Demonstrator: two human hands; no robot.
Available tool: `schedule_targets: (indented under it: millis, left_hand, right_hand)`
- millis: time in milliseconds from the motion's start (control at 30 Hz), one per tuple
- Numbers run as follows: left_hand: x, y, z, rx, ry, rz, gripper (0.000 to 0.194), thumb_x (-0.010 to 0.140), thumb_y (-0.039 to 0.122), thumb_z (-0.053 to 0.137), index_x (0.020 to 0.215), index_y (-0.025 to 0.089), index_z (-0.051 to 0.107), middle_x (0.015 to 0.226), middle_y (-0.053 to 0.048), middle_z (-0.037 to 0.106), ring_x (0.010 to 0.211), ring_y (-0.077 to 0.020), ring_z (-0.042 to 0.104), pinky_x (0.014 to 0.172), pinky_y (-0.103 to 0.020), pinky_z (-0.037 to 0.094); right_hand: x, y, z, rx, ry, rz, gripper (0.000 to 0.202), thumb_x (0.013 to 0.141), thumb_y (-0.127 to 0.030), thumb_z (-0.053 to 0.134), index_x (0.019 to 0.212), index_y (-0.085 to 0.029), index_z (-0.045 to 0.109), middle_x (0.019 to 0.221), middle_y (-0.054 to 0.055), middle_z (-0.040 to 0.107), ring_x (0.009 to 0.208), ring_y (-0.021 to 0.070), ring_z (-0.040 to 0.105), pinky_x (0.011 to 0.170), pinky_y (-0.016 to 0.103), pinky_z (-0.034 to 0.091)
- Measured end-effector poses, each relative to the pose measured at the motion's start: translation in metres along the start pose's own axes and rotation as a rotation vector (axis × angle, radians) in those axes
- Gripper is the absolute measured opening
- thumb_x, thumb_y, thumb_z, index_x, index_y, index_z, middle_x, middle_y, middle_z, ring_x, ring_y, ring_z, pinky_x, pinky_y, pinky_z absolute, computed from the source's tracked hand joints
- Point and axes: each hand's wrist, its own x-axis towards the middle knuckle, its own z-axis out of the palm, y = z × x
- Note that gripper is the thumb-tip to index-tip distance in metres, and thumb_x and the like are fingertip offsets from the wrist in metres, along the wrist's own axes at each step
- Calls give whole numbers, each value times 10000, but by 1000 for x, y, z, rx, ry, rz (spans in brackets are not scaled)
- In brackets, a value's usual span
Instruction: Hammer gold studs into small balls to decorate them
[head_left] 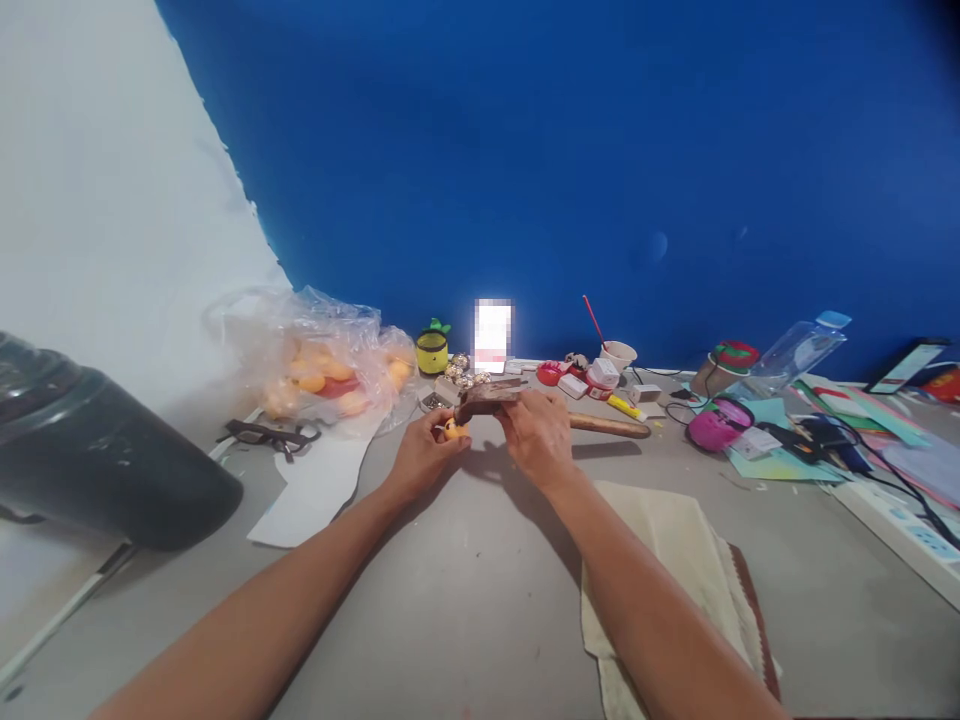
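Observation:
My left hand (427, 455) is closed with fingertips around a small yellow-orange toy (454, 431) that has a dark spot on it. My fingers cover part of it, so its exact shape is hard to see. Wrapped round a claw hammer (611, 427) close to its head is my right hand (538, 435). The wooden handle sticks out to the right, and the rusty metal head lies directly over the toy, seemingly touching it or very near. Just behind my left hand, a small open box (435, 400) holds shiny metal bits, with several gold bells (471, 378) beside it.
A clear plastic bag (330, 365) of orange items stands left, near a dark cylinder (112, 460) and white paper (315, 495). A lit phone (493, 335) leans at the back. Right are a cloth (660, 540), paper cup (619, 354), bottle (799, 350) and power strip (900, 530).

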Motion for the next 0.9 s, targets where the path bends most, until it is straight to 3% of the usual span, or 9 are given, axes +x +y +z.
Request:
schedule_targets:
  millis: [100,267,400,567,733,900]
  left_hand:
    - [0,-1,1,35,19,-6,428,671,371,763,1035,148,739,727,6,678,660,-164,578,645,-278,433]
    - [1,-5,1,-2,-5,3,457,667,357,760,1074,150,736,716,15,663,648,-160,573,640,-274,428]
    - [1,-4,1,33,24,-8,433,677,373,763,1053,160,736,697,21,651,641,-158,568,635,-274,426]
    - [-1,0,2,26,15,-15,427,660,344,762,1044,158,745,700,18,662,635,-155,566,628,-268,421]
    - [0,0,1,34,30,-10,426,668,389,767,1024,157,748,714,7,673,639,-166,577,618,-276,421]
    - [-1,1,0,16,-11,6,395,668,361,754,1009,162,750,742,-4,703,657,-171,600,640,-283,452]
  right_hand:
    - [1,-1,-3,-6,32,63,200,1071,-256,516,1064,-203,709,908,73,706,876,229,585,830,370,304]
    - [2,-2,-4,40,-117,47,166,1053,-243,547,1077,-208,707,860,58,711,839,227,591,796,365,297]
    - [4,-1,-9,18,-51,121,191,1061,-276,533,1118,-200,699,944,91,731,902,245,606,816,369,314]
    - [6,-2,-12,41,-255,112,151,1010,-206,586,1119,-203,691,903,72,740,858,240,617,774,362,304]
    - [8,-5,-16,15,-178,156,199,1046,-237,544,1186,-201,680,990,97,748,954,255,635,813,368,319]
    - [10,-8,-18,17,-333,124,179,1034,-215,554,1163,-216,677,959,77,742,889,240,638,781,356,324]
